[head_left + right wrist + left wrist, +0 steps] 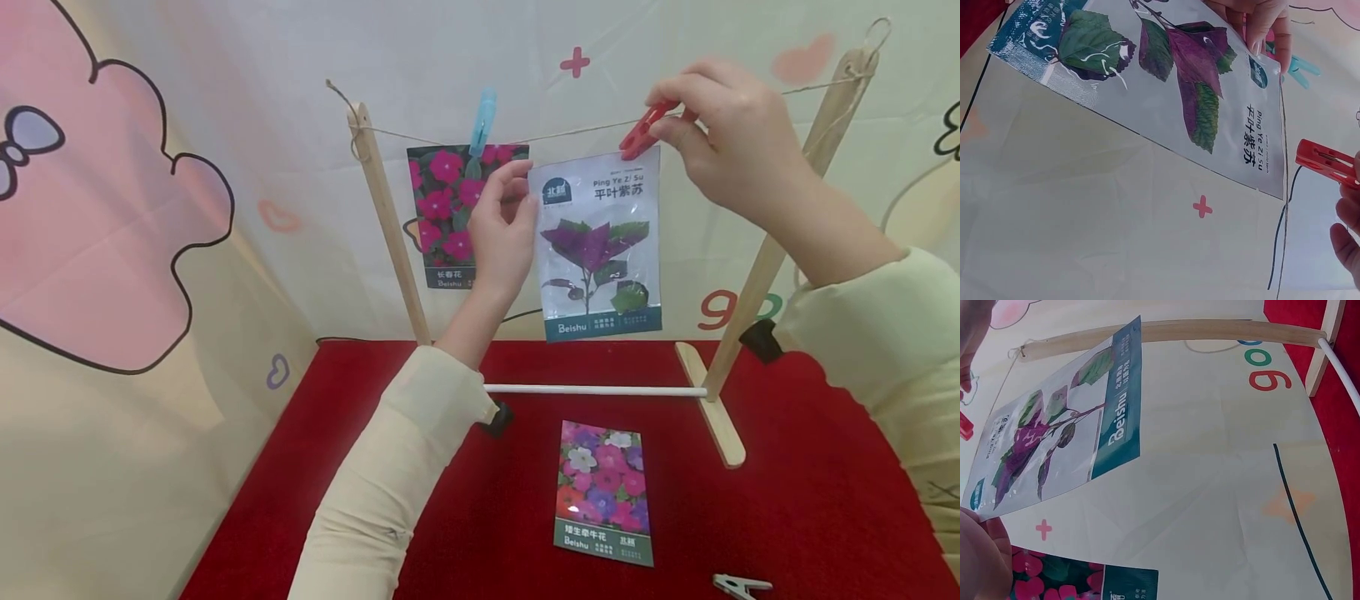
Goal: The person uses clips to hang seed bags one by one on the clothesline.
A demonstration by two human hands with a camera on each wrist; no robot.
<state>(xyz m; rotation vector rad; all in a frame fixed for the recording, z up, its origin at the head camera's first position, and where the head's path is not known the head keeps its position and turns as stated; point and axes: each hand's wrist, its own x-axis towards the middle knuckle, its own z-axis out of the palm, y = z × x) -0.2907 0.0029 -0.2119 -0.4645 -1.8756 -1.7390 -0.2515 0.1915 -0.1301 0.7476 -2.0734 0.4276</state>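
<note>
A white seed packet with purple leaves (596, 258) hangs upright just below the string (573, 132). My left hand (504, 237) pinches its upper left edge between thumb and fingers. In my right hand (738, 137) is a red clothespin (643, 137), gripped by its handles near the packet's upper right corner. From the right wrist view, the red clothespin (1325, 162) is beside the string, with a gap between it and the packet (1235, 137). A light blue clothespin (484, 121) holds a pink-flower seed packet (438, 229) on the string, partly hidden behind my left hand.
Two wooden posts (390, 225) carry the string, joined low down by a white rod (592, 389). On the red cloth (337, 467) lie another flower seed packet (602, 483) and a white clothespin (741, 585). A printed cloth backdrop (277, 100) stands behind.
</note>
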